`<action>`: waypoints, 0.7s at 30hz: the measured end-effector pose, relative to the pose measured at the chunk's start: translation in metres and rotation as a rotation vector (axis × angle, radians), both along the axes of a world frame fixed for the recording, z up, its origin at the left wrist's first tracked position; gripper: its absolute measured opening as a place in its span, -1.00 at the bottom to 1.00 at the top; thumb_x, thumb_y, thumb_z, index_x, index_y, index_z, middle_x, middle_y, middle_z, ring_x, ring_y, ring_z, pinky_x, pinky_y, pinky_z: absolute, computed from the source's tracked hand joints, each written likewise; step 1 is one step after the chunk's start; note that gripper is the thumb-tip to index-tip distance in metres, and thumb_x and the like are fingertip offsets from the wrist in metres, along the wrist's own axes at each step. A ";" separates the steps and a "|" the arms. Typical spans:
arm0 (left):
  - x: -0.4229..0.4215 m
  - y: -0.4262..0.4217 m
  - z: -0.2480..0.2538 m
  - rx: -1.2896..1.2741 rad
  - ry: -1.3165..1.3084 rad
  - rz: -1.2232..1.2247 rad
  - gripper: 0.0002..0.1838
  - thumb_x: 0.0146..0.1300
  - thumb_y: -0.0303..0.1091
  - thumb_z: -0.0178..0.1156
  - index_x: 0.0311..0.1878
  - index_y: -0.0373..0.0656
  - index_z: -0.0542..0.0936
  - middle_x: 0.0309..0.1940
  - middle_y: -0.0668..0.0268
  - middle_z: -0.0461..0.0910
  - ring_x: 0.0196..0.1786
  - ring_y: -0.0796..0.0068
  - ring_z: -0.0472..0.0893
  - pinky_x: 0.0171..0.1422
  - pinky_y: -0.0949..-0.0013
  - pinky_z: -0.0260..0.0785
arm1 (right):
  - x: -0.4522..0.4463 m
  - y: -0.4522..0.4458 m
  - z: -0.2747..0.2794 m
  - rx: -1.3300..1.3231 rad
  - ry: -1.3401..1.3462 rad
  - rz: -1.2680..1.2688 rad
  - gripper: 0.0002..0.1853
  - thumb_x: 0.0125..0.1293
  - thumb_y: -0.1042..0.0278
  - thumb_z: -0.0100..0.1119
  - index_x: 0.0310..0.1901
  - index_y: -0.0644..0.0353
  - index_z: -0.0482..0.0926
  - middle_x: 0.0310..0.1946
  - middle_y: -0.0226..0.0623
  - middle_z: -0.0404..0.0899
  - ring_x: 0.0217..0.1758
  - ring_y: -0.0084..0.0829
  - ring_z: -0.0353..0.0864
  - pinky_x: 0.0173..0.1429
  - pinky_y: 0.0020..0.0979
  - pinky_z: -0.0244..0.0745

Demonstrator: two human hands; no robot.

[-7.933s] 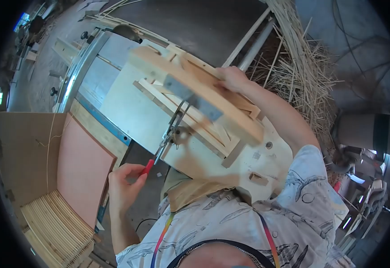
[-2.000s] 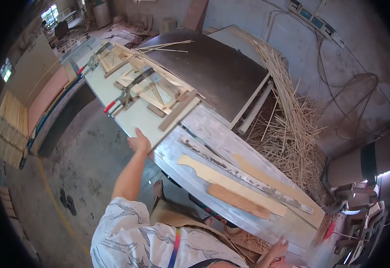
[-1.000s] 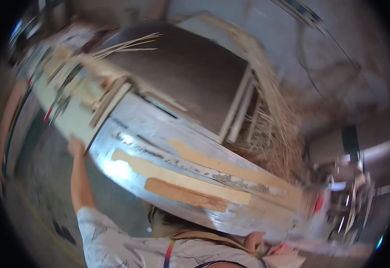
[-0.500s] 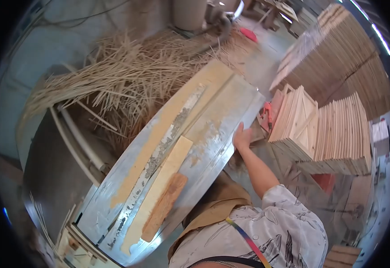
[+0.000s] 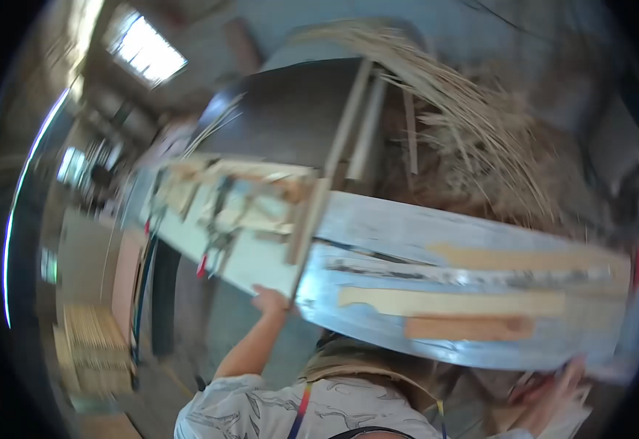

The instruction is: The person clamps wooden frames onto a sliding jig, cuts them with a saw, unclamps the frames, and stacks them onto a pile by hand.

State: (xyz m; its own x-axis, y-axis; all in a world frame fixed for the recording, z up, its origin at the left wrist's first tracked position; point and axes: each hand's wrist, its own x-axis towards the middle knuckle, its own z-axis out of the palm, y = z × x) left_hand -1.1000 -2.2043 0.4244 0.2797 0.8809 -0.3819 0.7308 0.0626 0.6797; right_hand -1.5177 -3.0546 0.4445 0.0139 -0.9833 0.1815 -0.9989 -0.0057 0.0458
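My left hand [image 5: 270, 298] rests at the near edge of a white panel [image 5: 250, 263], beside the end of the metal machine table [image 5: 378, 219]; its fingers look stretched out rather than closed. At the lower right, my right hand [image 5: 562, 391] is blurred, with fingers extended near the table's front edge, holding nothing I can see. On the metal table lie a long pale wooden strip [image 5: 451, 301] and, in front of it, a shorter reddish-brown wood block [image 5: 469, 328]. Neither hand touches these two pieces.
Clamps [image 5: 219, 245] and wooden pieces [image 5: 180, 194] lie on the white panel. A wooden bar [image 5: 311, 249] crosses the table's left end. Thin wood offcuts [image 5: 473, 124] heap behind the table. Stacked boards [image 5: 98, 344] stand at lower left.
The view has swung left, bringing the white panel, clamps and my left hand into sight. My right hand now appears at the lower right. The strip and block still lie on the table.
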 end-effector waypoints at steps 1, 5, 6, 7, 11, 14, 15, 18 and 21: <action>-0.017 -0.040 0.033 0.029 -0.002 -0.048 -0.25 0.67 0.19 -0.06 0.21 -0.51 0.58 0.06 -0.13 0.72 0.09 -0.05 0.73 0.16 -0.04 0.51 | 0.006 -0.008 0.015 -0.066 0.092 -0.014 -0.44 0.60 -0.17 0.09 0.15 0.24 0.72 0.07 0.01 0.75 0.07 -0.02 0.76 0.19 -0.08 0.62; -0.073 0.033 0.051 -0.536 -0.086 -0.773 -0.44 0.63 0.06 0.11 0.09 -0.39 0.66 -0.09 0.02 0.78 -0.06 0.22 0.79 0.04 0.13 0.62 | 0.093 0.051 0.053 -0.491 -0.089 0.462 -0.45 0.58 -0.06 0.19 0.29 0.30 0.64 0.16 -0.02 0.74 0.13 -0.10 0.74 0.29 -0.14 0.60; -0.074 0.059 0.119 -0.841 0.140 -1.136 -0.53 0.60 0.00 0.18 0.01 -0.33 0.71 -0.18 0.08 0.80 -0.11 0.32 0.80 -0.01 0.21 0.65 | 0.123 0.087 0.060 -0.548 -0.244 0.805 -0.43 0.59 0.04 0.22 0.33 0.44 0.58 0.14 0.04 0.74 0.16 -0.11 0.73 0.35 -0.14 0.58; -0.054 0.087 0.166 -0.626 0.215 -1.189 -0.61 0.56 -0.06 0.24 -0.09 -0.27 0.74 -0.27 0.17 0.80 -0.19 0.39 0.80 -0.06 0.27 0.65 | 0.184 0.172 0.091 -0.257 -0.532 0.781 -0.51 0.62 0.13 0.19 0.36 0.34 0.59 0.26 0.01 0.68 0.31 -0.12 0.65 0.42 -0.17 0.53; 0.038 0.282 0.230 0.343 -0.226 -0.790 -0.71 0.45 -0.20 0.35 -0.32 -0.23 0.70 -0.49 0.20 0.71 -0.38 0.36 0.75 -0.24 0.22 0.57 | 0.311 0.479 0.144 0.476 -0.943 1.263 -0.67 0.51 0.33 0.28 0.19 0.30 0.69 -0.10 -0.18 0.80 -0.05 -0.26 0.77 0.18 -0.19 0.59; 0.162 0.447 0.221 0.950 -0.174 -0.701 -0.63 0.41 -0.10 0.40 -0.05 -0.26 0.64 -0.13 -0.01 0.74 -0.12 -0.10 0.72 -0.03 -0.06 0.53 | 0.391 0.711 0.166 0.826 -0.741 1.484 -0.68 0.45 0.37 0.35 0.14 0.33 0.66 -0.33 -0.15 0.70 -0.29 -0.34 0.72 -0.11 -0.33 0.60; 0.191 0.476 0.226 0.958 -0.085 -0.700 -0.51 0.38 -0.03 0.42 0.11 -0.26 0.60 0.03 -0.09 0.70 0.01 -0.11 0.71 0.06 -0.07 0.54 | 0.403 0.755 0.176 0.956 -0.680 1.473 -0.66 0.46 0.36 0.35 0.16 0.37 0.62 -0.34 -0.10 0.70 -0.31 -0.30 0.73 -0.15 -0.34 0.61; 0.253 0.541 0.197 1.137 -0.175 -0.790 -0.46 0.40 0.11 0.36 0.00 -0.28 0.69 -0.09 -0.12 0.74 -0.03 -0.14 0.74 0.05 -0.09 0.57 | 0.410 0.833 0.177 1.001 -0.659 1.295 -0.57 0.54 0.29 0.28 0.27 0.39 0.50 -0.37 -0.12 0.68 -0.37 -0.33 0.71 -0.21 -0.34 0.61; 0.308 0.592 0.155 0.690 0.059 -1.005 -0.28 0.47 0.32 0.20 -0.39 -0.29 0.74 -0.43 -0.15 0.72 -0.22 -0.23 0.76 -0.09 -0.16 0.59 | 0.452 0.924 0.124 1.070 -0.855 0.941 -0.49 0.60 0.22 0.20 0.38 0.41 0.37 -0.39 -0.16 0.67 -0.41 -0.37 0.68 -0.24 -0.33 0.60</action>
State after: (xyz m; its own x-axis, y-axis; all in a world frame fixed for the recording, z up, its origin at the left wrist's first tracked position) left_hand -0.7922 -1.6127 0.5795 0.9513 0.3051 0.0447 0.2770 -0.9092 0.3109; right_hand -1.0657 -2.1303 0.5681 0.8942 -0.3660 -0.2579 -0.3606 -0.2474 -0.8993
